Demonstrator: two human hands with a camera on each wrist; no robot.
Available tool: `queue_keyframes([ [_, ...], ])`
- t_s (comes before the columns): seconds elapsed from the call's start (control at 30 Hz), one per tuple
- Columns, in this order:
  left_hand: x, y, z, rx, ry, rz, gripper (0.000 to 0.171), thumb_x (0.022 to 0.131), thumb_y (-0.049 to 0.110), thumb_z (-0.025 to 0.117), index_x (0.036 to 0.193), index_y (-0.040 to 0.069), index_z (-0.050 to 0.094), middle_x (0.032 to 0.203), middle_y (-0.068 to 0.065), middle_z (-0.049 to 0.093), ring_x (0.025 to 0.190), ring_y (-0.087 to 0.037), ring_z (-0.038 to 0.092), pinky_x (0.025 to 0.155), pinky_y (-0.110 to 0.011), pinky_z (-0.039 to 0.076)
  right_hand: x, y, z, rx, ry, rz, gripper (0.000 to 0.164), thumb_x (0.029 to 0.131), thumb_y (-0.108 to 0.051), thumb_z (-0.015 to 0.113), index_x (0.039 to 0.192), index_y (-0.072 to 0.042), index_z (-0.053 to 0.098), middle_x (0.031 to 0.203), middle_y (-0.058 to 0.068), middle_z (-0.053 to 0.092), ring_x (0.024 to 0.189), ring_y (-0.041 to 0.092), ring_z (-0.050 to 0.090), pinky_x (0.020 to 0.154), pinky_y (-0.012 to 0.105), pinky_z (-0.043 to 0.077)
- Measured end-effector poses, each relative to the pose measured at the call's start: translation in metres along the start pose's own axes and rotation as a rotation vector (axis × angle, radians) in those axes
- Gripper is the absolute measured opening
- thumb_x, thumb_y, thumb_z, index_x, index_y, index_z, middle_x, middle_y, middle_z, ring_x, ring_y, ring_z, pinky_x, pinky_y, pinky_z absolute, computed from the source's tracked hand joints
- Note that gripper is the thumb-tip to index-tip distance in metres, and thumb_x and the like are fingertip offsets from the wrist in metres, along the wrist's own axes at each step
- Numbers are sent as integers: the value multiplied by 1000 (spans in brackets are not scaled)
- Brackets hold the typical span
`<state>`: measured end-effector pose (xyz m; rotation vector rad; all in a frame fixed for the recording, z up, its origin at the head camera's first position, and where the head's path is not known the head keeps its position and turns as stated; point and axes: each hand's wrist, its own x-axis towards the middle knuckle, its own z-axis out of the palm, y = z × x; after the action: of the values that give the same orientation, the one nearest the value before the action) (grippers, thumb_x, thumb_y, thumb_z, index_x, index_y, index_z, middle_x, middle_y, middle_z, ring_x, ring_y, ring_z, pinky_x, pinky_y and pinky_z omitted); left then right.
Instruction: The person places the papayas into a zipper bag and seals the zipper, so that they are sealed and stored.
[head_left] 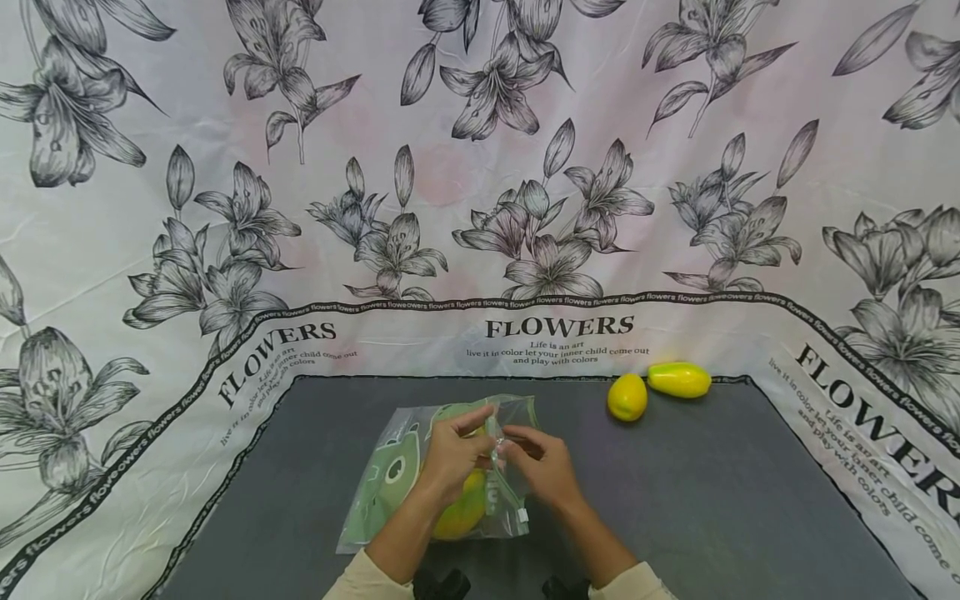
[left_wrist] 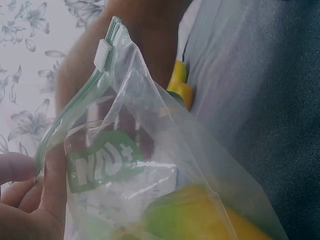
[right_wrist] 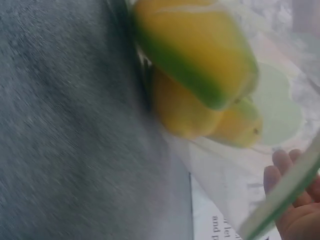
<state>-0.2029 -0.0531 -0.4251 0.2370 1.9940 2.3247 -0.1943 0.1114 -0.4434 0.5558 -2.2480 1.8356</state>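
Note:
A clear zip bag [head_left: 390, 475] with a green cartoon print lies low over the grey table. Inside it are yellow-and-green fruits [right_wrist: 195, 55], mango-like in shape, bunched together. My left hand [head_left: 450, 458] pinches the bag's mouth near its middle, index finger stretched out along the top. Facing it from the right, my right hand [head_left: 546, 467] has thumb and fingertips pinched at the same zip edge. The green zip strip [left_wrist: 70, 107] runs along the mouth, and its white slider [left_wrist: 103, 55] sits near one end, away from the fingers.
At the table's back right lie a rounded yellow fruit [head_left: 627, 397] and a longer yellow fruit [head_left: 679, 380] with a green tint, side by side. White flower-printed cloth [head_left: 555, 275] rises behind the dark grey table [head_left: 720, 483] and flanks its sides.

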Motion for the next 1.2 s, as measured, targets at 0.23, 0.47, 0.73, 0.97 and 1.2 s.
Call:
queue_keyframes([
  [0.23, 2, -2, 0, 14, -4, 16, 51, 87, -9, 59, 137, -3, 52, 142, -26, 42, 70, -20, 67, 64, -34, 60, 3, -10, -17, 5, 90, -109, 23, 90, 2, 65, 113, 6, 66, 110, 21, 65, 95, 29, 65, 82, 34, 56],
  [0.47, 2, -1, 0, 9, -11, 19, 51, 87, -8, 59, 137, -3, 52, 141, -28, 40, 69, -19, 67, 64, -34, 60, 9, -21, -39, -14, 182, -149, 24, 89, 2, 66, 112, 10, 65, 110, 26, 64, 93, 26, 64, 79, 34, 57],
  [0.73, 1, -1, -2, -6, -26, 11, 52, 87, -10, 58, 138, -4, 49, 143, -30, 37, 73, -20, 68, 67, -35, 60, 14, -33, -64, -33, 238, -134, 30, 88, 4, 66, 118, 10, 61, 115, 27, 60, 95, 18, 61, 81, 26, 54],
  [0.97, 1, 0, -2, -13, -24, 4, 52, 88, -9, 58, 138, -4, 49, 144, -29, 37, 73, -21, 68, 67, -37, 60, 24, -32, -82, -66, 344, -169, 36, 85, 6, 68, 120, 11, 59, 113, 22, 60, 94, 19, 61, 78, 17, 52],
  [1.2, 2, -3, -1, -43, -25, 7, 52, 87, -11, 57, 138, -4, 50, 143, -28, 38, 74, -24, 69, 67, -39, 60, 35, 6, -109, -194, 528, -120, 50, 86, -9, 73, 132, 1, 55, 119, 19, 56, 105, 29, 55, 83, 40, 49],
])
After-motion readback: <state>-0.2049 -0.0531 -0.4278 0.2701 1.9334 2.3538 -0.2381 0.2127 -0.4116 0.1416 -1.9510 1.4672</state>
